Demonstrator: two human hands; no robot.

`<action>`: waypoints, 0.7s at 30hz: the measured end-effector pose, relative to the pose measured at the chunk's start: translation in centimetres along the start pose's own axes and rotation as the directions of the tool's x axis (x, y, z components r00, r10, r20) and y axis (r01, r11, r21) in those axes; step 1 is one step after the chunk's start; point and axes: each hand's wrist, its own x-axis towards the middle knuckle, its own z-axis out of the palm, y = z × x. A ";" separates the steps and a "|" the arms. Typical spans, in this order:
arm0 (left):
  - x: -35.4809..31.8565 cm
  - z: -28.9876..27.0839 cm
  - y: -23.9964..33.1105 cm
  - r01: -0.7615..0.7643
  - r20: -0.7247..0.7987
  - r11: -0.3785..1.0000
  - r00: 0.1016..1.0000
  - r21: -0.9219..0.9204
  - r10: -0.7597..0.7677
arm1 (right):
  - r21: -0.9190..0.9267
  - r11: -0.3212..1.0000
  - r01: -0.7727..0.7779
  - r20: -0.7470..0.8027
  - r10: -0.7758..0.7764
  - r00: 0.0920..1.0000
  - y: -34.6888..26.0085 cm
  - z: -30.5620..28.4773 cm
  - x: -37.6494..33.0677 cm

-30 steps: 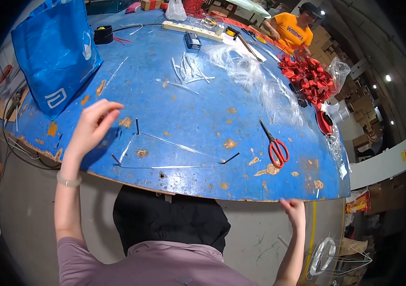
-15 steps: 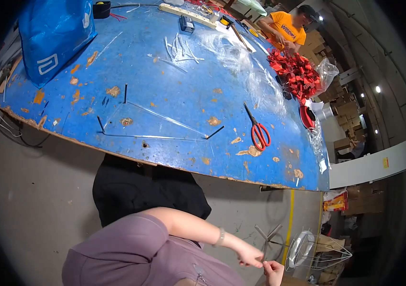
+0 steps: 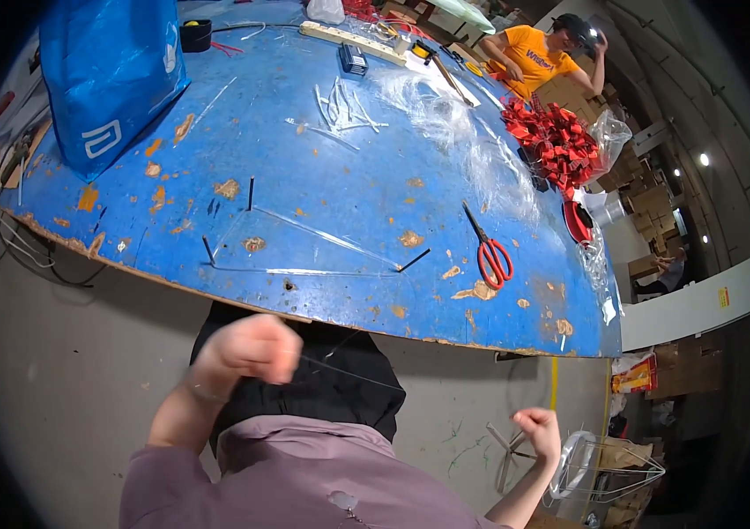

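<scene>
My left hand [image 3: 260, 348] is closed in a fist in front of the table's near edge, a little blurred. From it a thin clear line [image 3: 350, 373] slants down toward my right hand [image 3: 540, 432], its far part too faint to follow. At the lower right, my right hand is closed in a pinch. Ahead, clear line is strung in a triangle around three black pegs [image 3: 251, 194] on the blue table [image 3: 322, 304]. Red-handled scissors [image 3: 494, 261] lie to the right of the pegs, with their blades pointing away.
A wire reel stand [image 3: 600, 472] holding a clear coil is beside my right hand. A blue bag [image 3: 111, 88] stands at the left. White strips [image 3: 346, 108], clear film [image 3: 445, 110], red bows [image 3: 556, 145] and a power strip [image 3: 353, 42] lie farther back. A co-worker [image 3: 538, 62] is across the table.
My hands have moved apart. The left swung from beside the right over to the left, and the right rose slightly. The co-worker has lifted a hand to the head.
</scene>
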 end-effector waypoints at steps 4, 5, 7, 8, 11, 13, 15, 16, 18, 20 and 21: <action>-3.1 -1.1 4.6 -0.424 0.033 0.887 0.899 -0.181 0.437 | -0.037 0.934 0.356 0.043 -0.354 0.934 -6.8 2.1 3.5; -3.9 -1.7 5.8 -0.435 0.075 0.893 0.893 -0.119 0.444 | -0.079 0.907 0.414 0.066 -0.410 0.910 -8.4 2.7 4.3; -4.9 -3.2 7.8 -0.455 0.123 0.888 0.880 -0.060 0.459 | -0.129 0.860 0.494 0.102 -0.484 0.869 -11.6 3.8 6.4; -5.1 -3.8 8.5 -0.454 0.100 0.890 0.888 0.032 0.449 | -0.133 0.849 0.512 0.109 -0.501 0.859 -12.9 4.2 7.4; -6.4 -6.0 9.8 -0.441 -0.042 0.889 0.893 0.122 0.449 | -0.133 0.836 0.532 0.038 -0.532 0.846 -16.6 5.4 10.0; -7.0 -7.1 10.4 -0.430 -0.278 0.895 0.851 0.117 0.446 | -0.122 0.830 0.544 0.035 -0.544 0.838 -19.0 6.2 11.8; -6.1 -7.2 12.4 -0.362 -0.381 0.921 0.839 0.144 0.389 | -0.115 0.827 0.550 0.024 -0.552 0.834 -21.0 6.7 13.7; -5.4 -7.4 13.4 -0.292 -0.480 0.943 0.812 0.162 0.334 | -0.126 0.819 0.559 -0.011 -0.565 0.825 -21.8 6.9 14.9; -3.5 -7.9 14.3 -0.223 -0.568 0.957 0.770 0.186 0.290 | -0.137 0.813 0.565 -0.048 -0.575 0.816 -22.6 7.5 17.2; -1.6 -8.0 14.8 -0.082 -0.730 0.972 0.648 0.220 0.220 | -0.080 0.806 0.586 -0.080 -0.592 0.802 -22.8 7.9 19.6; -0.9 -7.9 14.9 -0.080 -0.729 0.972 0.649 0.223 0.220 | -0.050 0.800 0.598 -0.097 -0.600 0.794 -22.6 8.1 20.4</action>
